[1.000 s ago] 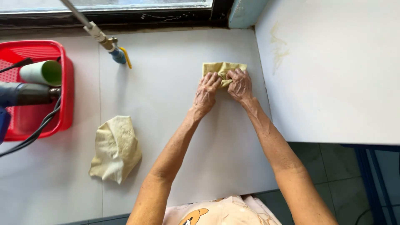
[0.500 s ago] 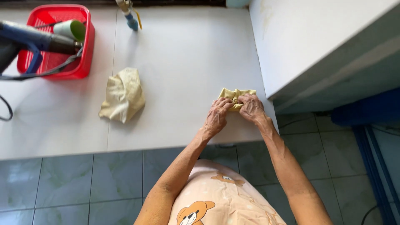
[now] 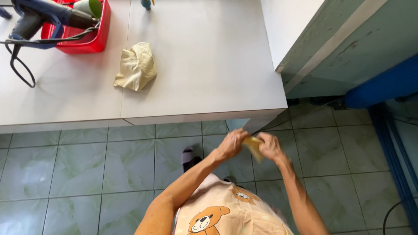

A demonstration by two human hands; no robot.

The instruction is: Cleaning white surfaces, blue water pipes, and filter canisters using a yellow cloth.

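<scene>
One container in view: red plastic basket [image 3: 93, 41] sitting at the top-left of the white table [image 3: 209, 78]. A green-and-white cylinder [image 3: 89, 6] is lying in it, and the barrel of a blue heat-gun-type tool [image 3: 43, 15] is resting across its rim, black cord [image 3: 19, 65] looping onto the table. Can't tell what else is in the basket.

Both hands are working off the table, over the green tiled floor [image 3: 78, 169], just below the table's front edge. Left hand [image 3: 230, 146] and right hand [image 3: 270, 148] are each pinching one small folded yellow cloth [image 3: 253, 146] between them, fingers closed narrow on it, one hand per side. Cloth is slightly blurred.

Count: two yellow cloths total, one being held, one crumpled cloth [image 3: 136, 66] lying loose on the table right of the basket, well apart from the hands. One basket, one blue tool, one cylinder. A blue item [image 3: 147, 4] is showing at the table's top edge, cut off by the frame.
</scene>
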